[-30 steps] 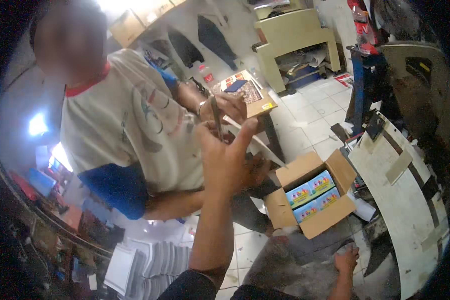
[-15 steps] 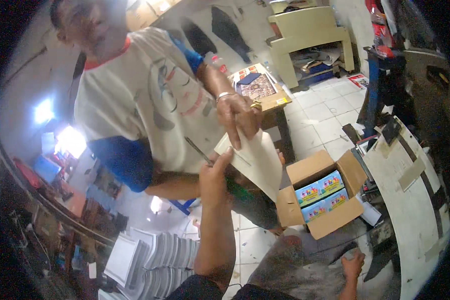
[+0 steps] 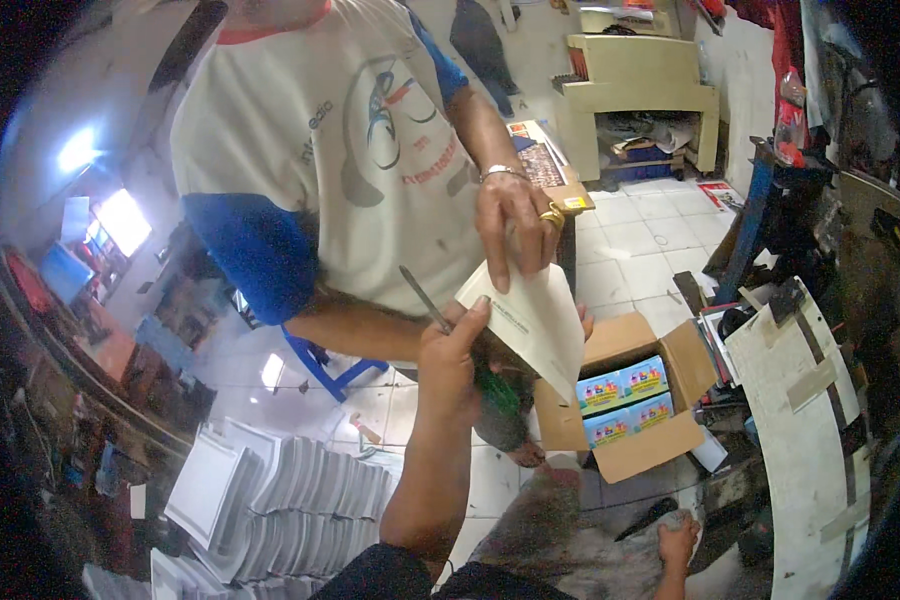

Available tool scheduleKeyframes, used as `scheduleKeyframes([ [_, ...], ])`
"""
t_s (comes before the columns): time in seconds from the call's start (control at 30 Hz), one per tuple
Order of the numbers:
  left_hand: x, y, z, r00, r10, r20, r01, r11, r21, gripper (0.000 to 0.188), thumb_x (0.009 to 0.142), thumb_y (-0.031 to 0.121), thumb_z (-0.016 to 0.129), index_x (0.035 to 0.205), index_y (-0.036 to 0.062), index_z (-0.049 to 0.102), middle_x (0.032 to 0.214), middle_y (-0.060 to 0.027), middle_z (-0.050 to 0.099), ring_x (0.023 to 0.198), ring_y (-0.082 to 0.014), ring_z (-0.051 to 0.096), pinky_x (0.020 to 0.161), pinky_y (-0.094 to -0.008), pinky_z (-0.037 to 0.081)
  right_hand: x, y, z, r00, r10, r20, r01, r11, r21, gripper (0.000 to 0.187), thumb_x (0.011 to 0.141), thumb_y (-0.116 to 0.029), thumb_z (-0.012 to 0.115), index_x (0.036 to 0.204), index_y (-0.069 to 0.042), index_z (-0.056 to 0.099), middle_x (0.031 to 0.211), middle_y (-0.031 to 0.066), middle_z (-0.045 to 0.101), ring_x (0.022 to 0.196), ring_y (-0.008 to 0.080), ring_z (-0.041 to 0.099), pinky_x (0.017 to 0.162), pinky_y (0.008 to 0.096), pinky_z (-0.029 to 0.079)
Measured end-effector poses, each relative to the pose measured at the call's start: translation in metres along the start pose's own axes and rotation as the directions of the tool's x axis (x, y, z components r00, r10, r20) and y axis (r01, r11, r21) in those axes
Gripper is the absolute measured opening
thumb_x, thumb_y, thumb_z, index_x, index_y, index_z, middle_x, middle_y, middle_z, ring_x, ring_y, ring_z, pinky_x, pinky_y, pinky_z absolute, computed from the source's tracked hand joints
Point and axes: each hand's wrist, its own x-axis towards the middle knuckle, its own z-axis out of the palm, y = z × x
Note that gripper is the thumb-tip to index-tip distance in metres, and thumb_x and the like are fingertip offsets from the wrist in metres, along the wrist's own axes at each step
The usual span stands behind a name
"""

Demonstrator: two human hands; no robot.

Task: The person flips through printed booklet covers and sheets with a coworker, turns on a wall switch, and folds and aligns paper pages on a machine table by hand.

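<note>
My left hand point(image 3: 452, 345) is closed on the lower left edge of a cream paper booklet point(image 3: 530, 325), its thumb pressed on the top face near a small dark printed line. A slim grey rod point(image 3: 425, 298), perhaps a pen, also sticks up from that hand; its kind is unclear. Across the booklet, a co-worker's hand point(image 3: 518, 215) with a ring and bracelet points a finger at its upper edge. Other fingertips point(image 3: 587, 322) show at the booklet's right edge. My right hand point(image 3: 678, 540) rests low on grey cloth, fingers loosely apart, beside a dark object point(image 3: 648, 518).
An open cardboard box point(image 3: 650, 455) with colourful packs stands on the tiled floor. Tall paper stacks point(image 3: 270, 490) are at lower left, a blue stool point(image 3: 330, 365) behind them. A long pale board point(image 3: 800, 430) leans at right. The co-worker point(image 3: 340, 170) stands directly ahead.
The view has shifted, and the booklet now appears slightly higher and farther right. My left hand keeps its grip, and the co-worker's finger stays at the booklet's upper edge.
</note>
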Motion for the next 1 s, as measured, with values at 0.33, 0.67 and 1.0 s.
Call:
scheduleKeyframes([
  [0.33, 0.000, -0.002, -0.012, 1.000, -0.029, -0.004, 0.029, 0.999, -0.015, 0.015, 0.090, 0.017, 0.059, 0.081, 0.0047, 0.057, 0.067, -0.0067, 0.061, 0.048, -0.0143, 0.055, 0.041, -0.0249, 0.042, 0.011, 0.018, 0.014, 0.993, -0.090, -0.080, 0.092, 0.996, 0.014, 0.084, 0.077, -0.036, 0.069, 0.147, -0.016, 0.027, 0.150, 0.0244, 0.022, 0.131, 0.0458, 0.035, 0.106, 0.0492, 0.036],
  [0.67, -0.015, 0.000, -0.029, 0.997, -0.074, -0.025, 0.072, 0.995, -0.070, 0.012, 0.089, 0.016, 0.060, 0.089, 0.0036, 0.060, 0.074, -0.0047, 0.062, 0.055, -0.0121, 0.057, 0.042, -0.0229, 0.041, -0.012, 0.014, 0.009, 0.988, -0.123, -0.097, 0.135, 0.983, 0.121, 0.086, 0.076, -0.038, 0.071, 0.146, -0.010, 0.029, 0.148, 0.0261, 0.025, 0.132, 0.0470, 0.032, 0.108, 0.0497, 0.034],
  [1.0, -0.115, -0.044, -0.038, 0.953, 0.065, 0.296, -0.196, 0.878, 0.437, 0.037, 0.101, 0.033, 0.042, 0.114, 0.0014, 0.057, 0.108, -0.0087, 0.061, 0.080, -0.0119, 0.058, 0.059, -0.0222, 0.045, -0.045, -0.010, -0.003, 0.816, -0.433, -0.382, 0.531, 0.823, 0.201, 0.039, 0.091, -0.030, 0.060, 0.117, -0.001, 0.057, 0.120, 0.0201, 0.056, 0.120, 0.0396, 0.046, 0.103, 0.0459, 0.038],
])
